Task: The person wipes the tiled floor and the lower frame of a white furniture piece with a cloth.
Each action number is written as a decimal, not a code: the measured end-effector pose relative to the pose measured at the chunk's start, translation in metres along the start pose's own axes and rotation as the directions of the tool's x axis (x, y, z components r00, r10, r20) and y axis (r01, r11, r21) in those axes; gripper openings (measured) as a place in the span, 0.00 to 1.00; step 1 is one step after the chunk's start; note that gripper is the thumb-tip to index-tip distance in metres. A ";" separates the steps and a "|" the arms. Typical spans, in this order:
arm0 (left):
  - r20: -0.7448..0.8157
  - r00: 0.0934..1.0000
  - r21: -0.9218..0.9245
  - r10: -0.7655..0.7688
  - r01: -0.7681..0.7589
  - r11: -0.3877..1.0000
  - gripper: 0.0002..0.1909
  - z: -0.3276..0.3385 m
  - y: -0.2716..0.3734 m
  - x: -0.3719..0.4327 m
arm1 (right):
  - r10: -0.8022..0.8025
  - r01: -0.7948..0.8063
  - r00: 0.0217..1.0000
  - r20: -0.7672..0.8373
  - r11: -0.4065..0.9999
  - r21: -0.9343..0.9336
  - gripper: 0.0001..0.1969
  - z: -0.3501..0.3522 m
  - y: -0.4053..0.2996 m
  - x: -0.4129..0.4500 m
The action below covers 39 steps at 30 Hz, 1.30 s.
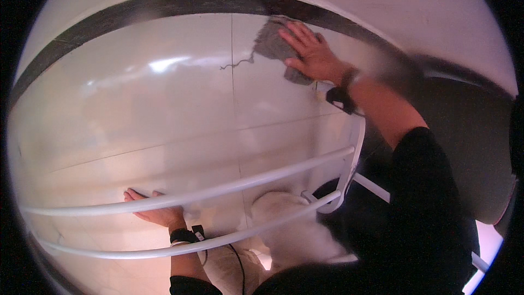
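Observation:
Pressed flat on a grey cloth, my right hand has its fingers spread over the fabric. The cloth lies against glossy light tiles, close to a dark border strip; a loose thread trails from it to the left. My left hand rests with its palm towards the tiles at the lower left, partly hidden by a white metal rail, and no object shows in it. Each wrist wears a dark band with a small device.
The upper rail and a lower white rail cross between me and the tiles, joined at the right by a curved end frame. Along the top runs the dark border strip. A large dark panel-like surface stands at the right.

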<state>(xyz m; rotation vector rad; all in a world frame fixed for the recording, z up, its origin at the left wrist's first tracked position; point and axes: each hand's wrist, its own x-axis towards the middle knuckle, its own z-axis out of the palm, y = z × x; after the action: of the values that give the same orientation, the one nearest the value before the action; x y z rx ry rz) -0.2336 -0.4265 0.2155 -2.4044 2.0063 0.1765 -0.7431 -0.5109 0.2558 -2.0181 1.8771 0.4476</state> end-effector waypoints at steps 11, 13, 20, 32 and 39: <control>-0.021 1.000 -0.052 -0.010 0.009 0.999 0.34 -0.001 -0.004 0.001 | 0.411 -0.424 0.904 0.116 0.895 0.141 0.44 0.014 0.093 -0.048; -0.089 0.986 -0.049 0.138 -0.143 0.989 0.34 0.000 -0.001 0.000 | 0.579 -0.603 0.796 0.176 0.784 0.149 0.45 0.029 0.120 -0.059; -0.064 0.998 -0.078 0.011 -0.016 0.997 0.36 0.007 -0.007 -0.004 | 0.444 -0.549 0.702 0.557 0.835 0.026 0.32 0.040 0.155 -0.059; 0.035 0.999 -0.073 0.000 0.003 0.997 0.37 -0.002 0.000 -0.007 | 0.143 -0.168 0.955 -0.260 0.983 -0.079 0.19 0.003 -0.092 0.018; -0.056 0.998 -0.025 0.032 -0.033 0.999 0.37 0.010 -0.014 -0.008 | 0.032 0.001 0.991 -0.130 0.970 0.244 0.16 -0.026 -0.080 0.035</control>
<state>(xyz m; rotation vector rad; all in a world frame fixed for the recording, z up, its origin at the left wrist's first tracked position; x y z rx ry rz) -0.2224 -0.4152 0.2051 -2.4195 2.0798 0.1378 -0.6607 -0.5483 0.2660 -1.9111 1.9203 0.0808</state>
